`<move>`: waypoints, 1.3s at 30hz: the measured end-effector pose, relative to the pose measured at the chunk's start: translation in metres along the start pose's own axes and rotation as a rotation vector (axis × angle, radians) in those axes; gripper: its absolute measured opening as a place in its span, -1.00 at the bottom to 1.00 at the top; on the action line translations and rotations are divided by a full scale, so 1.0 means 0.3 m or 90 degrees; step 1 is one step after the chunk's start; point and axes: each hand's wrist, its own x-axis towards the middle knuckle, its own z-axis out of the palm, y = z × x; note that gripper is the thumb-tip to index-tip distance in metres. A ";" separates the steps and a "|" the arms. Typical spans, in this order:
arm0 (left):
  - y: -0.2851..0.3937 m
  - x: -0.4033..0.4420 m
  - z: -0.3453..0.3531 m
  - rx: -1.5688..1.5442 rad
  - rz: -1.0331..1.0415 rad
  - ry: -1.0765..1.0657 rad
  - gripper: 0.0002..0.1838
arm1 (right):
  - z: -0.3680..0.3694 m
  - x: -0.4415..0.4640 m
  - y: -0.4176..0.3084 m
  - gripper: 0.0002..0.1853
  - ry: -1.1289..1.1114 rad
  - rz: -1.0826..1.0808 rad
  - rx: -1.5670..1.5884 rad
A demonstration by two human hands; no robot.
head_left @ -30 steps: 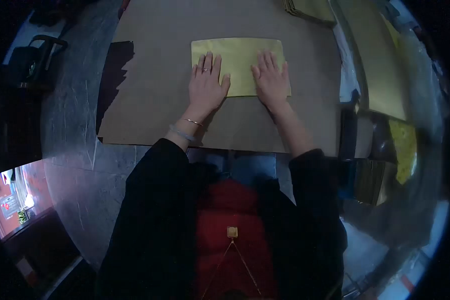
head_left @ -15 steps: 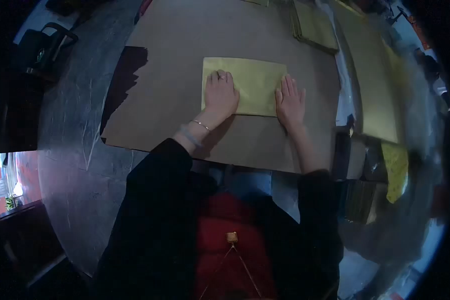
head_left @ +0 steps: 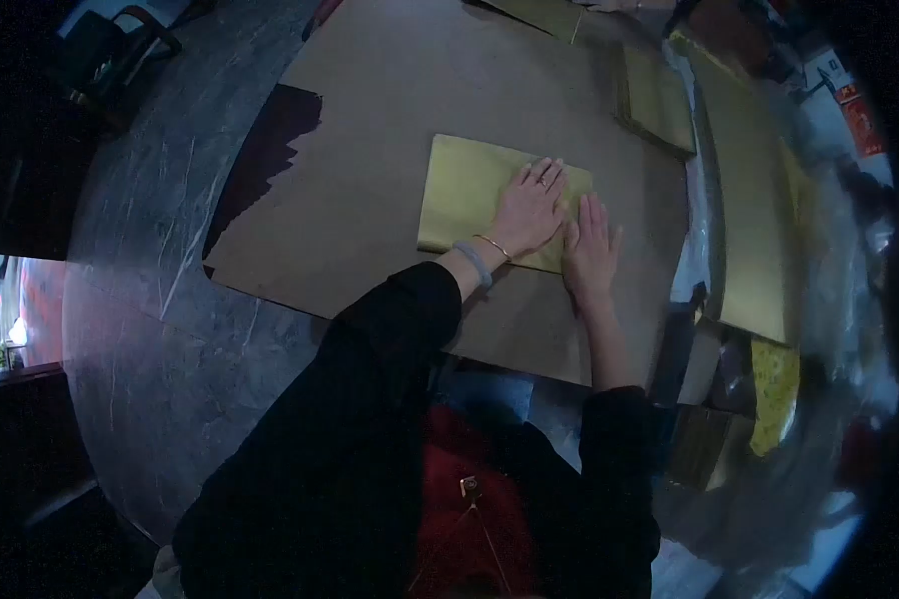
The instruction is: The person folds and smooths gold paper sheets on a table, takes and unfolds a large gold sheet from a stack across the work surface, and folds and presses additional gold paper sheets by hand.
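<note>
A rectangular sheet of yellow paper [head_left: 459, 195], seemingly folded, lies on the brown board covering the table [head_left: 370, 150]. My left hand [head_left: 531, 208] rests flat on the right half of the paper, palm down and fingers stretched out. It wears a ring, a thin bracelet and a grey band at the wrist. Along the paper's right edge lies my right hand [head_left: 591, 248], also flat, its fingers extended and pointing away from me. The two hands are close together, thumb side to thumb side. Neither hand grips anything.
A stack of yellow paper [head_left: 654, 100] sits at the board's far right. Beyond it lies a larger yellow-brown pile [head_left: 749, 200]. Another yellow sheet [head_left: 529, 15] and part of another person's hand [head_left: 624, 5] show at the far edge. A dark chair [head_left: 100, 60] stands at the upper left.
My left hand has slid across the paper from its left side to its right side, near my right hand. My right hand stays at the right edge. The whole view has tilted slightly.
</note>
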 end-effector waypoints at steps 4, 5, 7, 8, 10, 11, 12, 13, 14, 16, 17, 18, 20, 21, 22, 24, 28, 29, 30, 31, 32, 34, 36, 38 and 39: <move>-0.089 -0.026 -0.054 0.038 -0.106 -0.004 -0.37 | -0.007 0.004 -0.001 -0.48 -0.011 0.000 -0.018; -0.111 -0.038 -0.086 0.062 -0.137 -0.006 -0.35 | -0.005 0.001 -0.003 -0.48 -0.012 0.002 -0.016; -0.162 -0.059 -0.129 0.093 -0.203 -0.032 -0.31 | -0.003 0.003 -0.005 -0.48 -0.002 0.003 -0.021; -0.181 -0.074 -0.145 0.087 -0.228 -0.021 -0.31 | -0.004 0.002 -0.004 -0.48 0.000 0.006 -0.021; -0.224 -0.095 -0.165 0.128 -0.263 -0.015 -0.30 | -0.014 0.005 -0.008 -0.47 -0.015 -0.001 -0.072; -0.228 -0.097 -0.165 0.126 -0.257 -0.013 -0.30 | -0.018 0.010 -0.008 -0.47 -0.022 -0.004 -0.097; -0.236 -0.100 -0.149 0.144 -0.258 0.004 -0.29 | -0.004 0.019 -0.011 -0.48 -0.022 -0.003 -0.129; -0.232 -0.096 -0.156 0.161 -0.257 0.020 -0.28 | -0.021 0.038 -0.040 -0.48 -0.018 0.003 -0.132; -0.229 -0.099 -0.164 0.141 -0.251 0.022 -0.29 | -0.030 0.056 -0.080 -0.48 -0.026 -0.044 -0.166; -0.227 -0.102 -0.159 0.135 -0.248 0.027 -0.29 | -0.030 0.099 -0.187 -0.49 -0.019 -0.112 -0.069; -0.227 -0.098 -0.160 0.134 -0.252 0.032 -0.30 | -0.026 0.123 -0.246 -0.49 -0.001 -0.133 0.063; -0.232 -0.098 -0.157 0.153 -0.244 0.028 -0.29 | -0.019 0.141 -0.290 -0.49 0.007 -0.125 0.060; -0.240 -0.106 -0.153 0.170 -0.230 0.019 -0.29 | -0.001 0.166 -0.343 -0.49 -0.084 -0.159 0.252; -0.240 -0.106 -0.159 0.189 -0.226 0.009 -0.29 | 0.007 0.171 -0.330 -0.49 -0.080 -0.156 0.252; -0.237 -0.102 -0.161 0.150 -0.241 0.014 -0.29 | 0.011 0.173 -0.306 -0.48 -0.058 -0.143 0.194; -0.239 -0.096 -0.159 0.153 -0.243 0.018 -0.29 | 0.012 0.176 -0.235 -0.47 -0.033 -0.079 0.134; -0.235 -0.106 -0.153 0.157 -0.247 0.019 -0.29 | 0.018 0.186 -0.072 -0.46 -0.003 -0.038 0.036; -0.235 -0.103 -0.156 0.160 -0.248 0.022 -0.29 | 0.023 0.190 -0.051 -0.45 -0.018 0.005 0.030; -0.236 -0.098 -0.161 0.150 -0.257 0.002 -0.29 | 0.015 0.196 -0.046 -0.45 -0.031 0.045 0.026; -0.234 -0.096 -0.164 0.150 -0.257 0.006 -0.29 | 0.011 0.193 -0.044 -0.44 -0.044 0.047 0.038; -0.230 -0.097 -0.167 0.145 -0.263 0.006 -0.28 | 0.010 0.188 -0.048 -0.44 -0.042 0.045 0.037; -0.228 -0.103 -0.166 0.140 -0.267 0.008 -0.28 | 0.025 0.169 -0.051 -0.44 -0.018 0.072 0.038; -0.228 -0.100 -0.168 0.129 -0.254 0.030 -0.29 | 0.026 0.131 -0.045 -0.44 -0.013 0.085 0.035; -0.227 -0.097 -0.171 0.136 -0.262 0.008 -0.28 | 0.016 0.080 -0.035 -0.43 -0.008 0.093 0.024; -0.228 -0.099 -0.168 0.134 -0.265 0.005 -0.27 | 0.007 0.051 -0.033 -0.43 -0.008 0.094 0.020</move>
